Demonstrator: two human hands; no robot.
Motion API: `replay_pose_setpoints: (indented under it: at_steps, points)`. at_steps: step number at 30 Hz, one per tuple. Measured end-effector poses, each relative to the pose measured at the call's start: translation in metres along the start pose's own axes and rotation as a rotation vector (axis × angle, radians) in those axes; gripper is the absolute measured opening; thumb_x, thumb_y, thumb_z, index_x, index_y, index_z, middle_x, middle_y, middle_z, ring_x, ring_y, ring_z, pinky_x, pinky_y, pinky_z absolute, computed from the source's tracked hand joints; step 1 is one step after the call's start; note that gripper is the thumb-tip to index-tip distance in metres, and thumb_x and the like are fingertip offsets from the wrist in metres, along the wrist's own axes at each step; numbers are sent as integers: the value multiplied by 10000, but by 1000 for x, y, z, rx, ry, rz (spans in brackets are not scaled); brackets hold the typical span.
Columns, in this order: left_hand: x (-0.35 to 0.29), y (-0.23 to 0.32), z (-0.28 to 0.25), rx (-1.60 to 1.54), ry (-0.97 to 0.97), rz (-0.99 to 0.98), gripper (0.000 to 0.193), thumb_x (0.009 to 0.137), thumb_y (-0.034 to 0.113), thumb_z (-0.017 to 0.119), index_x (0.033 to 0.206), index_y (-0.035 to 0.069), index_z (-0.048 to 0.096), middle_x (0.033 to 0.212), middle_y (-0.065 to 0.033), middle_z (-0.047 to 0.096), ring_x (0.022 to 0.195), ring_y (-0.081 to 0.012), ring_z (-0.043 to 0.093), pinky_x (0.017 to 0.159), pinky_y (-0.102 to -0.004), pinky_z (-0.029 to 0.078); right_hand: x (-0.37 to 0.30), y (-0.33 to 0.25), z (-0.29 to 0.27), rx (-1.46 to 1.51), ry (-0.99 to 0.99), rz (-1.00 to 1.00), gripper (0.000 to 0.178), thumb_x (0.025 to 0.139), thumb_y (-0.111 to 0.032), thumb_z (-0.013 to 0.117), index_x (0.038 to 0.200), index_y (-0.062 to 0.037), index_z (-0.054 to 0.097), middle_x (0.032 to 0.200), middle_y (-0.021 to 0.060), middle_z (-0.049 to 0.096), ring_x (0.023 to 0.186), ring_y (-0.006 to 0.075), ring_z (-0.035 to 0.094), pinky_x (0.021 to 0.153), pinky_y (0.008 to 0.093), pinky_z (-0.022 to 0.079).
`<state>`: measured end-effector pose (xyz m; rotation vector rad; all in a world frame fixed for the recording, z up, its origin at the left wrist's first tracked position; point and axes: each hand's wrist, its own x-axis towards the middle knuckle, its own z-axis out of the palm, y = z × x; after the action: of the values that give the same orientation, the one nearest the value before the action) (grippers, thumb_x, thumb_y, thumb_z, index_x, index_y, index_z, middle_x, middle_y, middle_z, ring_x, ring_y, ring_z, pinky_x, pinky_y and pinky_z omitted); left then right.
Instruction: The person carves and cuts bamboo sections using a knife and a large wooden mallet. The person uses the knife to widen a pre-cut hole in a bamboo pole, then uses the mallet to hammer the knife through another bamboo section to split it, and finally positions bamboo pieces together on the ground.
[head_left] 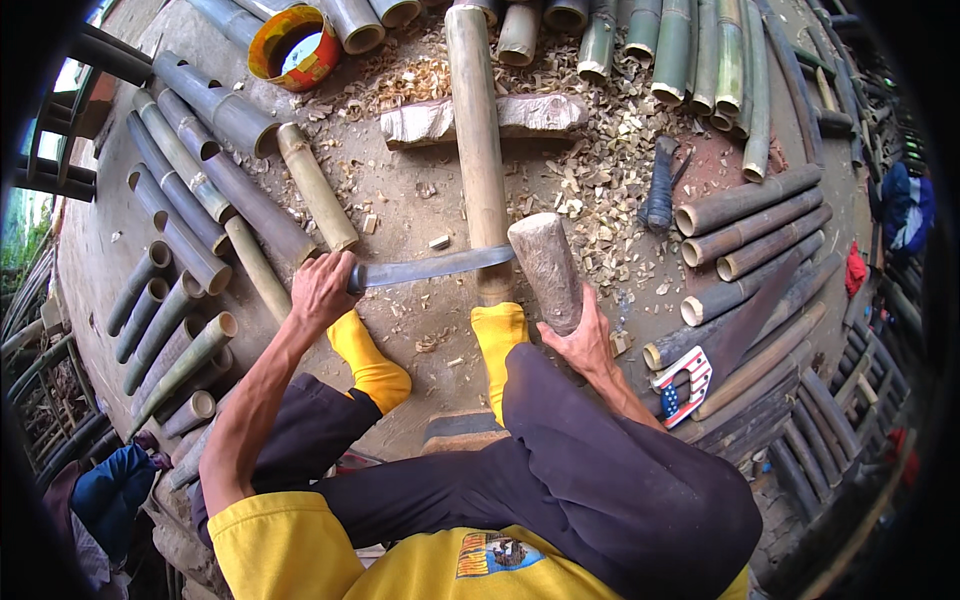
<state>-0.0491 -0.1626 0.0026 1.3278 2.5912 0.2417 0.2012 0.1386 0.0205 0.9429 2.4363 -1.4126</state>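
Observation:
My left hand (323, 291) is closed round the dark handle of a long-bladed knife (430, 268). Its blade lies across a bamboo pole (474, 130) near the pole's close end. That pole rests over a rough wooden block (418, 122), and my yellow-socked foot (498, 330) is at its near end. In my right hand (585, 340) is a thick wooden mallet (546, 262), gripped at its lower end. The mallet's upper part leans just right of the pole, by the tip of the blade.
Bamboo pieces (205, 185) lie in rows at left, with more (750, 205) at right. Wood chips (600, 170) cover the floor around the block. A handsaw with a striped handle (683, 388) lies at right, beyond it a dark-wrapped tool (658, 190). An orange-yellow bucket (322, 62) stands far left.

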Motion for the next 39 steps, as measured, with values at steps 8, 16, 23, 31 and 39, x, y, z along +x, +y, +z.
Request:
replay_pose_setpoints:
  at_steps: [8,16,23,31,39]
  points:
    - [5,-5,0,-38,-47,0,302,619,151,698,849,88,513,720,-76,538,701,-266,575,641,-383,467,-1,13,0,-32,7,-51,859,650,-244,766,1313,22,288,1124,287,540,1020,418,569,846,441,480]
    - [8,-10,-1,25,-33,33,274,652,173,684,842,94,504,709,-64,536,696,-247,582,636,-374,462,6,18,-8,-112,-21,-113,862,654,-242,766,1312,35,282,1131,293,532,1026,429,560,857,449,478]
    - [12,-15,7,66,-54,34,170,709,132,608,836,98,501,698,-68,554,693,-240,600,617,-379,464,10,3,-30,-155,-111,-136,861,630,-225,774,1312,25,313,1102,276,556,1004,412,577,855,427,487]
    - [23,-18,11,119,-127,1,224,668,73,612,874,92,525,706,-85,566,720,-276,597,641,-402,460,105,-69,-62,-681,-987,-768,422,725,-221,638,1072,-2,537,831,134,629,732,306,636,590,371,551]
    - [23,-23,6,121,-119,55,215,646,69,596,833,73,491,697,-119,585,676,-296,620,596,-403,485,41,-79,-12,-265,-524,-1510,437,745,-181,620,1147,-45,513,822,127,607,729,272,619,574,374,517]
